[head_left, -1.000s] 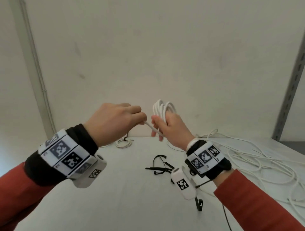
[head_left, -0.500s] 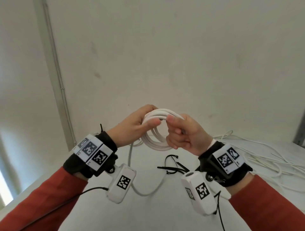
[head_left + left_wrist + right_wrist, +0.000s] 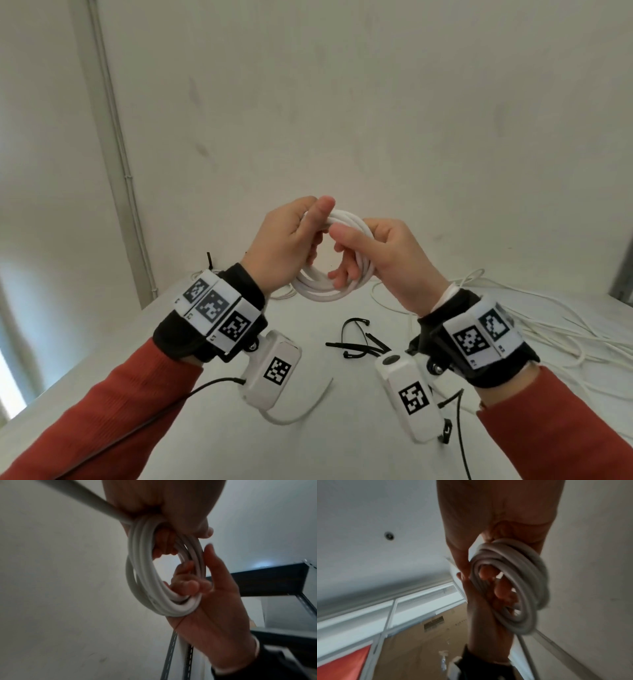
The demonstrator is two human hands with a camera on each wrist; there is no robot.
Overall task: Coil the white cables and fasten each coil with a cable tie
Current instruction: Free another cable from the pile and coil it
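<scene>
Nearest to you, your two forearms in red sleeves reach forward over a white table (image 3: 164, 342), each wrist wearing a black band with a white camera unit slung below it. A loose tail of white cable (image 3: 301, 409) curves across the table's near middle, under your left wrist. Just beyond it, black cable ties (image 3: 356, 339) lie scattered at the table's centre.

Above them, held clear of the table, is the coil (image 3: 329, 291) of white cable. Your left hand (image 3: 287, 246) grips its upper left side, thumb on top and fingers curled through the ring. Your right hand (image 3: 387, 263) clasps the right side, fingers hooked inside the loop.

Farther back, uncoiled white cables (image 3: 548, 329) sprawl along the table's right edge. A plain wall (image 3: 342, 102) stands behind.
</scene>
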